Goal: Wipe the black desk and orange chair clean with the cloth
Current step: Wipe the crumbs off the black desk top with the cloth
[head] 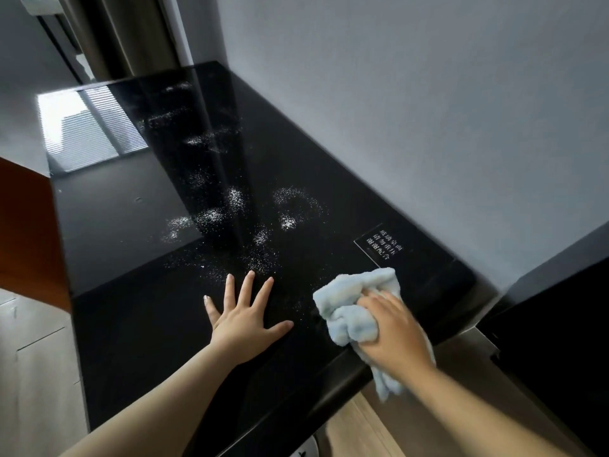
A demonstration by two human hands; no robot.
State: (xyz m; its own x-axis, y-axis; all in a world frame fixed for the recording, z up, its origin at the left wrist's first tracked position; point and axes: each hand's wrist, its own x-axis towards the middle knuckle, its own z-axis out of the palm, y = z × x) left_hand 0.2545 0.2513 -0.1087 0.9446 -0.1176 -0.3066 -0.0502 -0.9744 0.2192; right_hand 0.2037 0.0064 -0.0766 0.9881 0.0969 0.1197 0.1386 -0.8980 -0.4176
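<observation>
From the head camera, a glossy black glass-topped desk fills the middle of the view, its long axis running from the near edge at the bottom away toward the upper left, with its right side set against a plain grey wall. White powdery specks lie scattered in patches along the desk's middle. The left hand lies flat on the desk near the front edge, fingers straight and spread, pointing away toward the specks, holding nothing. The right hand grips a crumpled pale blue fluffy cloth, fingers curled over it, pressing it on the desk's near right corner; the bunched cloth spreads up and left from the hand, and a tail hangs over the front edge. Just beyond the cloth, a small black label with white characters sits on the desk. An orange-brown surface shows at the left edge; whether it is the chair cannot be told. Pale wood flooring lies below.
</observation>
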